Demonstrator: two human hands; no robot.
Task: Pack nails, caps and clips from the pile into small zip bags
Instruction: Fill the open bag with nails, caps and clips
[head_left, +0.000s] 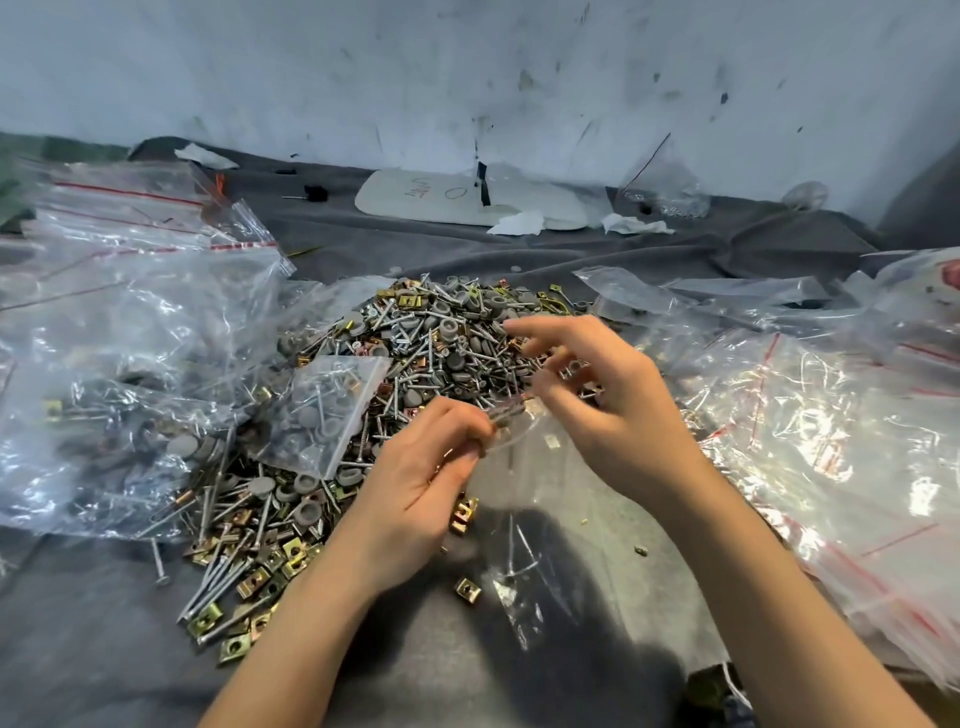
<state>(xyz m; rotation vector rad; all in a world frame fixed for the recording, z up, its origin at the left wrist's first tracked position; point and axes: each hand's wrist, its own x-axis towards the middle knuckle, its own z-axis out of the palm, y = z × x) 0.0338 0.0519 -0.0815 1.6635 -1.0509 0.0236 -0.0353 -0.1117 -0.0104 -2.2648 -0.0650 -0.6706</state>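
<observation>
Head view: a small clear plastic zip bag hangs in front of the person, above the grey cloth, with its mouth between the two hands at the near edge of the pile. The left hand pinches the bag's top edge between thumb and curled fingers. The right hand hovers at the opening with fingers half curled; blur hides whether it grips the other lip or holds a part. Only a few silver nails show inside, so this bag looks barely started.

Just beyond lies the large mixed pile of silver nails, grey round caps and brass square clips. One filled small zip bag rests on it. To the left, large clear bags seem to hold finished packs. On the right lies a stack of empty red-striped zip bags. By my judgement, much packing remains.
</observation>
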